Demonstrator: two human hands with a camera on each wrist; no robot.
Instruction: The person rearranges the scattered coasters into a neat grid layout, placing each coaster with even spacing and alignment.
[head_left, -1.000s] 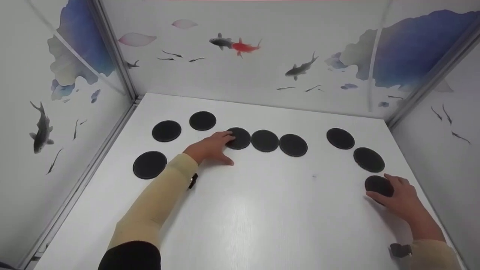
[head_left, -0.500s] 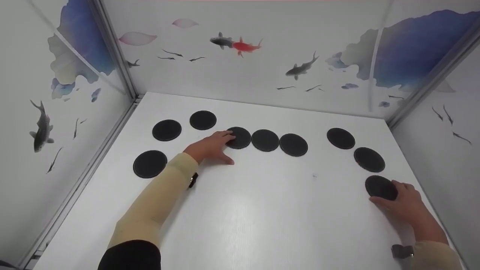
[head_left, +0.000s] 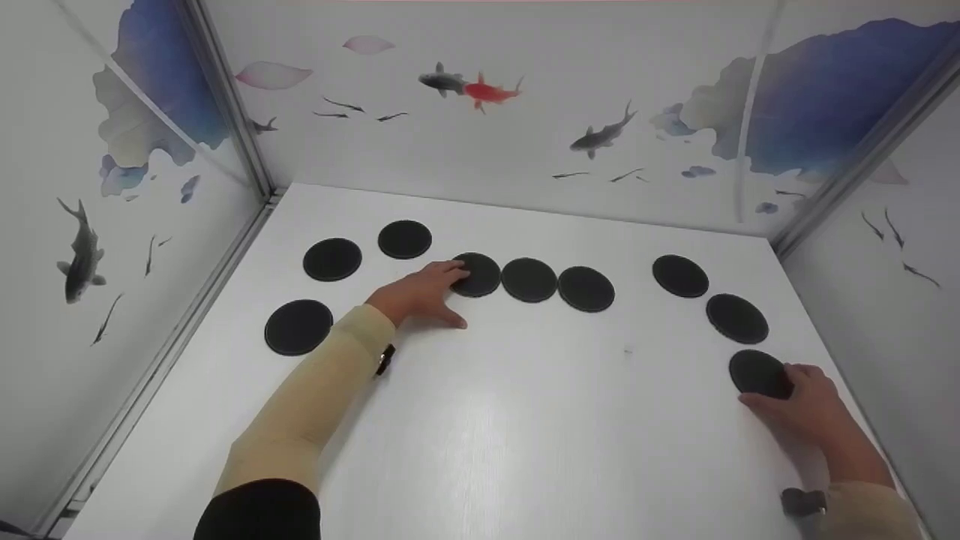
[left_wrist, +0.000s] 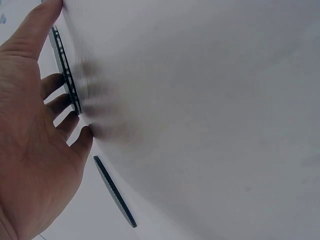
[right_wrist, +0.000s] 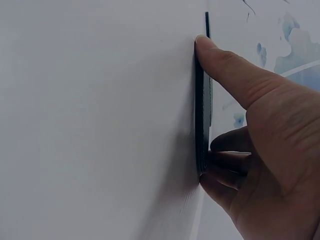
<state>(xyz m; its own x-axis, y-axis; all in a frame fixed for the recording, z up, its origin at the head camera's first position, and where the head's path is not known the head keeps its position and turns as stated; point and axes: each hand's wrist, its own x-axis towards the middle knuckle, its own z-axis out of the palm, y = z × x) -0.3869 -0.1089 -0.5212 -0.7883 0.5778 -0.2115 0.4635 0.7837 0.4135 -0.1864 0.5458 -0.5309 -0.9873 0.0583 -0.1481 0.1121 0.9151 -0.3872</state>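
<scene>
Notably, the right hand (head_left: 811, 406) grips a disc (head_left: 757, 373) by its rim, between thumb and fingers; the left hand (head_left: 416, 295), loosely spread, touches a second disc (head_left: 481, 276) ahead. Light edge pressure should guide both accurately.

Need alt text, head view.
A person's left hand touches the leftmost of three flat round black discs in a middle row; the right hand curls round the nearest of three at right. Three more lie at left on the white tabletop.

No text, label, number or sign can be read — anywhere.
</scene>
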